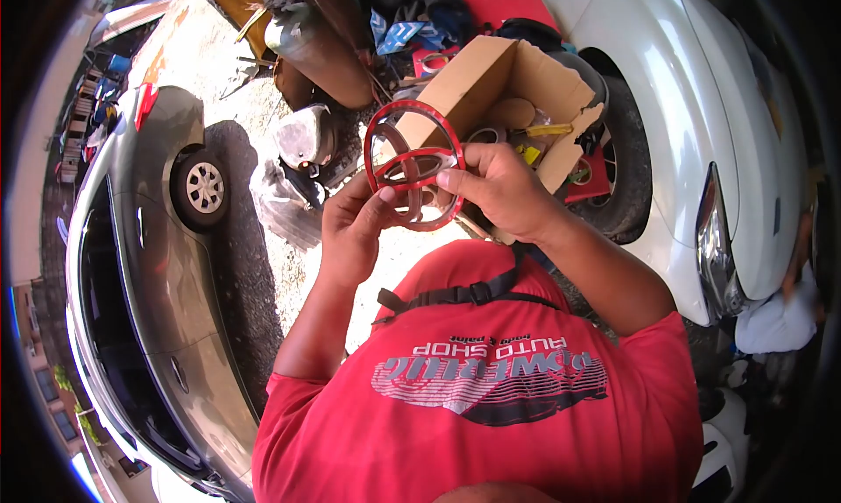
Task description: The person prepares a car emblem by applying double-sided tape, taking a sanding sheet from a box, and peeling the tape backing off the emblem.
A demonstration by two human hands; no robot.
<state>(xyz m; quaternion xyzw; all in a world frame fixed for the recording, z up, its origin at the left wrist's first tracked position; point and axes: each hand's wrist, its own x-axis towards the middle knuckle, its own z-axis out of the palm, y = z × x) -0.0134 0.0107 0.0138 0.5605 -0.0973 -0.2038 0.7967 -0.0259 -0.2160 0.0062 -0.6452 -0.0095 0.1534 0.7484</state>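
An oval car emblem (411, 155) with inner loops is held up in front of my chest. Red strips, which look like tape backing, cover much of the side I see. My left hand (352, 229) pinches its lower left rim between thumb and fingers. On the opposite side, my right hand (506, 189) grips the right rim, its thumb lying on the face near the inner loop. Some fingers of both hands are hidden behind the emblem. Just beyond it stands an open cardboard box (469, 81) with assorted items inside.
A white car (674, 109) with a dark tyre (632, 166) is close on my right. On the left is a grey-brown car (166, 267). Ahead stand a gas cylinder (320, 52) and a silver-grey rounded object (305, 135). Another person's white clothing (775, 319) shows at far right.
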